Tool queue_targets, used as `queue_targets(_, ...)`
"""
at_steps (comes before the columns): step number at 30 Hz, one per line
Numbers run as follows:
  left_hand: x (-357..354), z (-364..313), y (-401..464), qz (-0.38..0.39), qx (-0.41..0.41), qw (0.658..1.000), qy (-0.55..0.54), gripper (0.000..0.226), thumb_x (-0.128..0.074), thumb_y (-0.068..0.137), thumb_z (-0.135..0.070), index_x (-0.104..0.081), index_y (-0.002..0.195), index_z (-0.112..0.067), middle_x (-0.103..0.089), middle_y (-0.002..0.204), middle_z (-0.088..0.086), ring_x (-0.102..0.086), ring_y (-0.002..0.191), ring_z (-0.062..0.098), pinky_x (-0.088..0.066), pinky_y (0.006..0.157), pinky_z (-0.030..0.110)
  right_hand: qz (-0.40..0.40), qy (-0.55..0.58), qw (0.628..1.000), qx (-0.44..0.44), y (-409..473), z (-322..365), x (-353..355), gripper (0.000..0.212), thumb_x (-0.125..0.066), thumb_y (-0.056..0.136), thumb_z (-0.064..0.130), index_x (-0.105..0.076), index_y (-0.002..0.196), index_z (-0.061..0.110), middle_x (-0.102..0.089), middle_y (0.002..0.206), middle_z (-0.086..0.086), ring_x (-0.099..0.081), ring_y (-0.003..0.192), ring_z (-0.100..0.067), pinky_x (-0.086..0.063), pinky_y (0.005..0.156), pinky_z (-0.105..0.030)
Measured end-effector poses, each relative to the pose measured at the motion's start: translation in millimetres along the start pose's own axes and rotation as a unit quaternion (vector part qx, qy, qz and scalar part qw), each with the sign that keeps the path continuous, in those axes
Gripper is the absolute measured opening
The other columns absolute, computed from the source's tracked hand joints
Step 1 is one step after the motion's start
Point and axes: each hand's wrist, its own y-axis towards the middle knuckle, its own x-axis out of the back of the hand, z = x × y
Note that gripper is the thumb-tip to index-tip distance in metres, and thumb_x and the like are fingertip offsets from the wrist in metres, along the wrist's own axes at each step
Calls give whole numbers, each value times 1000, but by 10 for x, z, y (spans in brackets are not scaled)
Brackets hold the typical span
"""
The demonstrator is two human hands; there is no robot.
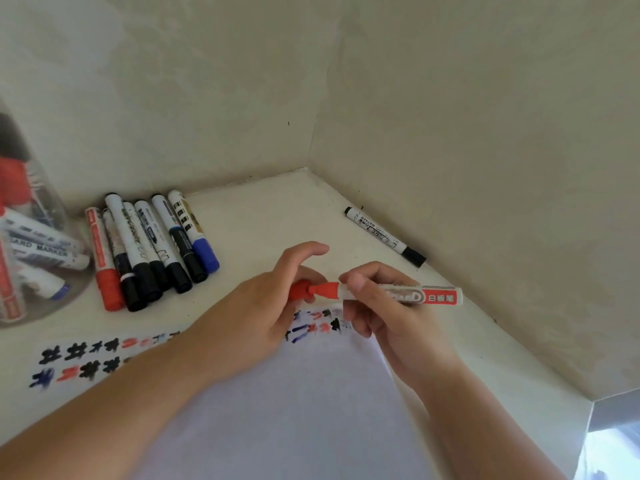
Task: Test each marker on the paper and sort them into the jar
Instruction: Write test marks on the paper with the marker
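Observation:
My right hand (384, 306) grips the white barrel of a red marker (433, 296), held level above the paper. My left hand (273, 306) pinches its red cap (300, 289) at the tip end; the cap sits just off or at the red nib section, and I cannot tell whether they touch. The white paper (294, 410) lies under both hands, with red, blue and black test marks along its far edge. A clear jar (38, 258) at the far left holds several markers.
A row of several capped markers (149, 251), red, black and blue, lies between the jar and my hands. One black marker (384, 235) lies alone by the right wall. Walls close the corner behind and to the right.

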Motion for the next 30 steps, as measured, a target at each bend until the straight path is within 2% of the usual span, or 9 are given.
queue_targets(4, 5, 0, 5, -2, 4, 1000, 1, 71, -48, 88, -1, -13, 125, -51, -52, 110, -30, -53, 95, -2, -39, 80, 12, -31, 2, 1000, 0, 2, -10, 2, 22, -56, 82, 24, -66, 67, 11, -55, 52, -4, -47, 46, -13, -34, 42, -19)
queue_targets(7, -3, -62, -1, 12, 1, 1000, -3, 62, -51, 89, -9, -19, 126, -48, -58, 116, -21, -56, 99, 3, -44, 82, 23, -14, -53, 998, -15, -7, -28, -38, 15, -61, 79, 25, -63, 68, 15, -58, 53, -2, -50, 46, -11, -35, 43, -17)
queue_targets(10, 26, -93, -12, -7, -1, 1000, 28, 32, -49, 90, -38, -35, 119, -35, -64, 107, -10, -60, 91, 8, -47, 75, 29, -1, -25, 1000, -13, -15, -10, -82, 20, -69, 72, 26, -55, 60, 20, -60, 51, 0, -53, 43, -8, -35, 42, -16)
queue_targets(12, 77, -95, -10, -34, 7, 993, 114, 44, -36, 85, -59, -52, 103, -22, -64, 87, -7, -59, 76, 12, -48, 62, 33, -29, -9, 1000, -5, -5, 2, -98, 28, -69, 74, 20, -50, 53, 21, -56, 47, 2, -49, 40, -9, -34, 41, -16)
queue_targets(16, 73, -140, 6, -30, -42, 973, 224, 50, -27, 87, -51, -55, 77, -11, -56, 61, -3, -52, 51, 18, -40, 41, 30, -90, 7, 996, -5, 2, -1, -152, 33, -61, 77, 19, -44, 48, 22, -44, 40, 6, -38, 37, -7, -32, 41, -18)
queue_targets(21, 22, -149, 18, -29, -55, 977, 206, 43, -26, 88, -49, -43, 71, -14, -48, 54, -3, -41, 43, 17, -32, 41, 29, -108, 25, 994, -16, 14, 13, -221, 33, -57, 76, 16, -37, 50, 18, -38, 40, 1, -35, 36, -12, -29, 42, -24)
queue_targets(24, 4, -121, -2, -23, -27, 979, 199, 47, -18, 88, -61, -36, 74, -19, -45, 59, -7, -40, 49, 15, -27, 48, 27, -107, 25, 994, -25, 26, -6, -253, 30, -57, 74, 15, -36, 53, 15, -41, 41, 0, -36, 36, -13, -31, 41, -24)
queue_targets(26, 10, -82, -27, -23, -7, 980, 196, 51, -15, 89, -62, -43, 85, -19, -46, 64, -9, -43, 54, 13, -26, 50, 27, -107, 18, 993, -35, 56, -25, -271, 30, -60, 74, 18, -39, 54, 14, -45, 42, 0, -38, 35, -12, -33, 39, -20)
queue_targets(30, 150, -157, 15, -80, 21, 972, 219, 41, -33, 90, -42, -41, 125, -22, -41, 49, -14, -42, 39, 6, -32, 35, 23, -33, -119, 988, -95, 267, 37, -252, 36, -73, 69, 51, -58, 65, 19, -54, 48, 1, -41, 39, -9, -34, 43, -20)
